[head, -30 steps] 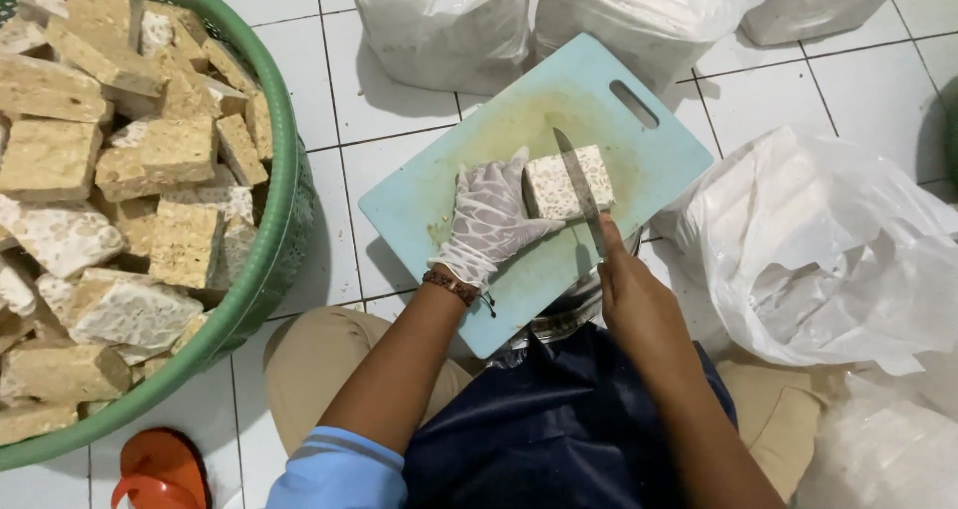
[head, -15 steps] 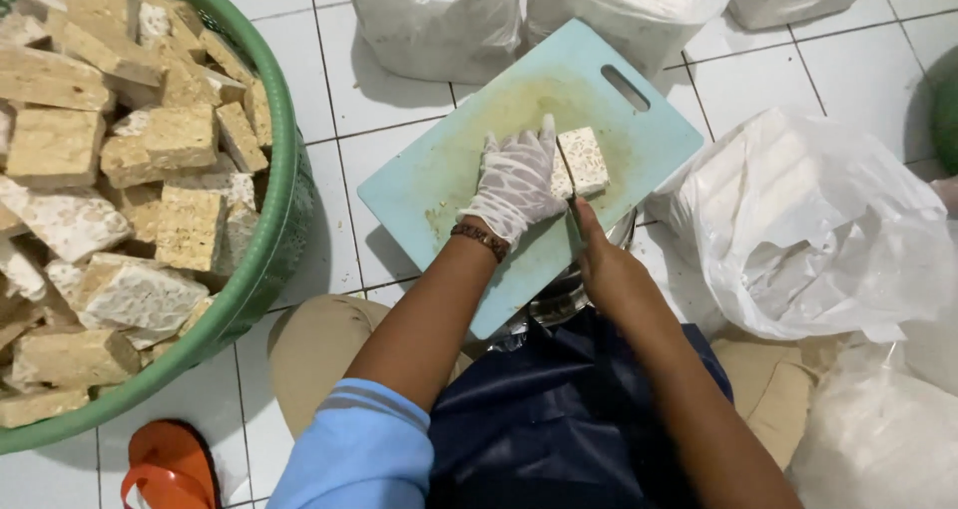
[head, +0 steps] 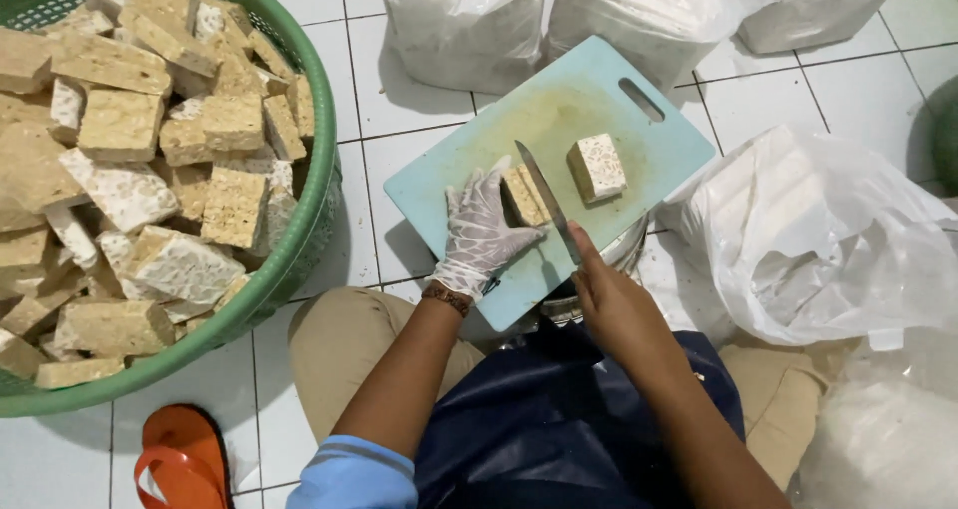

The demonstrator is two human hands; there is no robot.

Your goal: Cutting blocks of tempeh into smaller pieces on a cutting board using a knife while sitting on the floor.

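A pale turquoise cutting board (head: 599, 105) lies on the tiled floor in front of me. My left hand (head: 481, 232), in a thin clear glove, presses on a cut slab of tempeh (head: 524, 195) at the board's middle. My right hand (head: 611, 299) is bare and grips a knife (head: 544, 198), whose blade stands right beside that slab. A second tempeh block (head: 597, 167) sits apart to the right of the blade.
A big green basket (head: 321, 185) heaped with several tempeh chunks stands at the left. White plastic bags (head: 469, 20) line the far side, and a crumpled one (head: 818, 240) lies at the right. An orange sandal (head: 185, 459) is at the bottom left.
The tempeh block has been cut in two. My left hand drew one slab to the left, the other piece stayed at the right, and the knife now stands between them.
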